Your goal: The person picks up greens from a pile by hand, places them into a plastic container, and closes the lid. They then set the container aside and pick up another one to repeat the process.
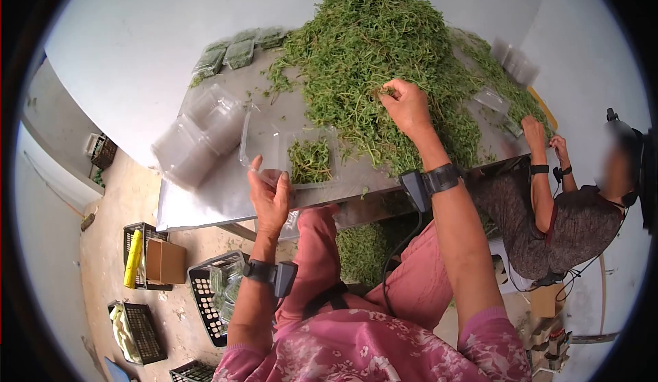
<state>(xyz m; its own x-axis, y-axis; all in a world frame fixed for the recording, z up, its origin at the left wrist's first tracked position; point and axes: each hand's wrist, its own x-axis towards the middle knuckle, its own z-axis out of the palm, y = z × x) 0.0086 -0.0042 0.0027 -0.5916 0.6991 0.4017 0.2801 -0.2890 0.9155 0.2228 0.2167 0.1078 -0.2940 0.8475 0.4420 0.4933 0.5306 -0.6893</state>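
Left hand (271, 198) at the near left corner of an open, clear plastic box (277, 152), thumb and fingers clamped on its edge; I read this as steadying the light shell. The box sits near the front edge of the grey metal table (219, 200), its transparent lid (259, 132) laid open to the left, which leaves the compartment uncovered on the side nearer the heap. A small bed of leafy green sprigs (310, 160) lies inside. Right hand (409, 111) is at the large tangled mound of green stems (377, 39), fingertips drawn together in a pinch; I cannot tell whether a stem is caught between them. A pinch seems suited to single strands. Stacked clear empty boxes (199, 138) stand left of the open one, likely for easy reach. Filled boxes (238, 54) sit at the far left corner, apart from the empties. A co-worker (582, 224) works at the table's right end.
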